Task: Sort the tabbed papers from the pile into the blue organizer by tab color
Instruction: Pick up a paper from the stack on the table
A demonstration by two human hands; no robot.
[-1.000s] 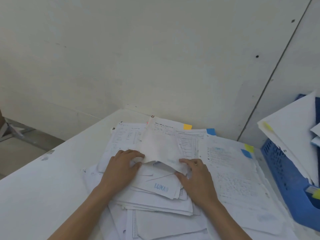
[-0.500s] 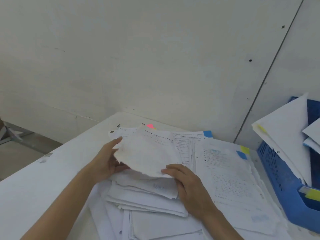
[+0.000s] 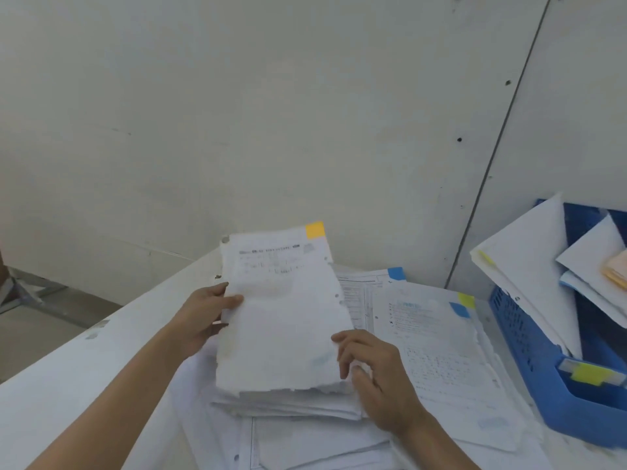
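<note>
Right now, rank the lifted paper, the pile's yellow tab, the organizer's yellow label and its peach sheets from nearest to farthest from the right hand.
1. lifted paper: against the right hand, on its left.
2. yellow tab: ahead and rightward, on the pile.
3. yellow label: near end of the blue organizer, far right.
4. peach sheets: farthest, at its back right.

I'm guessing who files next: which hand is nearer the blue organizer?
Right. The right hand is at the sheet's right edge, on the organizer's side; the left hand grips the sheet's left edge, farther off.
</note>
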